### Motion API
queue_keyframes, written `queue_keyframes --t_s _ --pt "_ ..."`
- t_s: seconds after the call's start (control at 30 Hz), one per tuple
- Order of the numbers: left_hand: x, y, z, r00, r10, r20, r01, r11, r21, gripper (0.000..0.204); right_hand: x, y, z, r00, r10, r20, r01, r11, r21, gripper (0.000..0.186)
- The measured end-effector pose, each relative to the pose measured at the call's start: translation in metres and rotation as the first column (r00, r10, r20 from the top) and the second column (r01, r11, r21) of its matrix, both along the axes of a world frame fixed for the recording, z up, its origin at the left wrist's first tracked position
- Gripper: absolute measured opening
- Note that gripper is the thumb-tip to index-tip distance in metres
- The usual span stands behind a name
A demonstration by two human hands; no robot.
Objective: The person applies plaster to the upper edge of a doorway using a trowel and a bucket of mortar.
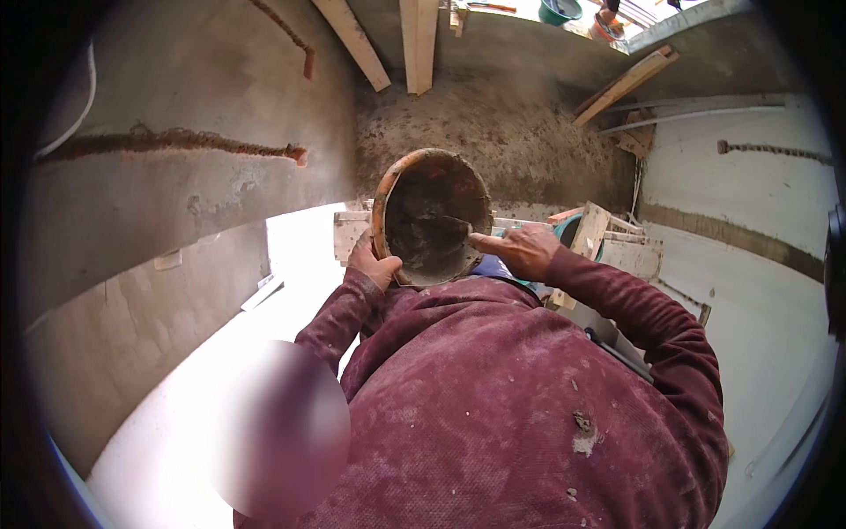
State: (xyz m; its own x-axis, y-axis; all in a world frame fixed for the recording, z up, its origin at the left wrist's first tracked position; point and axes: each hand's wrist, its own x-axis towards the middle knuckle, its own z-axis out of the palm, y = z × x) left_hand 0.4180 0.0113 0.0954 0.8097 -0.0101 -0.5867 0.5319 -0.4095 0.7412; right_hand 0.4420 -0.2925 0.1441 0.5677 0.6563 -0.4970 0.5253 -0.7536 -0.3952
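An orange bucket (380, 212), caked with grey mortar inside, is tilted so its mouth faces me, close in front of my body. My left hand (374, 261) grips its rim at the lower left, thumb over the edge. At the right side of the mouth, my right hand (522, 250) is closed, with one finger or thumb stretched toward the inside. It appears to grip a trowel (454, 226), whose mortar-covered blade lies inside the bucket; the handle is mostly hidden by the hand. Some wet mortar (432, 251) shows in the bucket.
Wooden boards (589, 231) and a platform stand behind and right of the bucket. Timber props (419, 44) lean at the top, another beam (626, 84) at the right. Plastered walls (176, 198) with cut channels enclose the space. A green tub (559, 11) sits far off.
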Motion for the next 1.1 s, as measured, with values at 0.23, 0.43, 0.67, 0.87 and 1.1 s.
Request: queue_keyframes --t_s 0.23,0.43,0.67,0.87,1.1 --pt "-0.011 -0.004 0.004 0.992 -0.039 0.12 0.044 0.998 -0.047 0.052 0.026 0.002 -0.013 0.988 -0.098 0.121 0.099 0.995 -0.003 0.052" --pt "-0.025 0.006 -0.028 0.971 0.013 0.239 0.007 0.996 -0.084 0.05 0.028 -0.001 -0.08 0.922 -0.053 -0.382 0.175 0.94 0.293 0.051" --pt "-0.046 -0.011 -0.008 0.924 0.013 0.382 -0.114 0.963 0.245 0.043 -0.001 0.006 -0.078 0.939 0.101 -0.329 0.001 0.955 0.295 0.057" --pt "-0.025 0.001 -0.032 0.995 -0.01 0.098 -0.011 0.978 0.207 0.061 0.036 0.006 0.024 0.941 0.304 0.151 -0.28 0.947 -0.159 0.052" --pt "-0.004 -0.013 -0.014 0.974 -0.057 0.221 0.008 0.976 0.217 0.06 0.063 0.011 -0.105 0.988 0.119 -0.098 -0.104 0.984 0.142 0.051"
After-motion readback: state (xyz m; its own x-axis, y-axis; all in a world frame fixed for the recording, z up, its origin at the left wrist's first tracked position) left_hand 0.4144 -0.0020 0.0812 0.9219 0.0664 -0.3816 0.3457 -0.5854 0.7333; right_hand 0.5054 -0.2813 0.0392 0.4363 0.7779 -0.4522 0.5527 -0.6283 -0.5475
